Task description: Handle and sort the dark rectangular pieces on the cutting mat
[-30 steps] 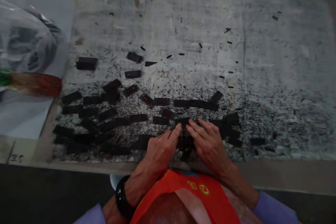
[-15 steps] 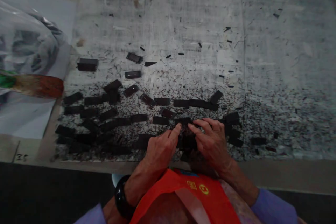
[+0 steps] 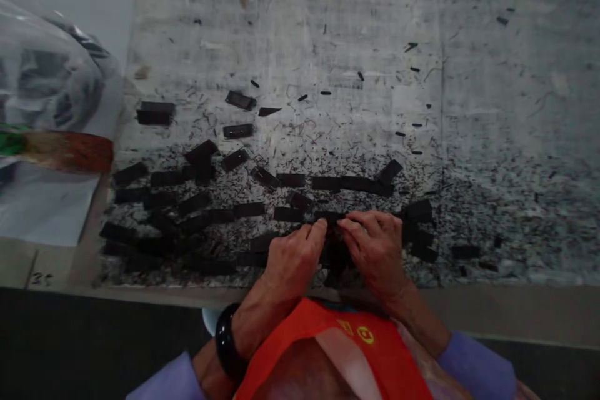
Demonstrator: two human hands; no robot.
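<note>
My left hand and my right hand face each other near the table's front edge. Between their fingertips is a small black rectangular piece, gripped at its two ends with closed fingers. Its underside and the thumbs are partly hidden. More flat black pieces lie around, among them one just left of the held piece and an overlapping row beyond it. A dark heap below the fingers is too dim to make out.
Black scraps and shavings litter the whitish sheet. Many dark pieces lie at the left. A clear plastic bag and a brush-like thing with a reddish-brown end are at the far left. A red apron covers my front.
Both hands stay at the same black piece, with only slight finger movement. The whole view has shifted a little.
</note>
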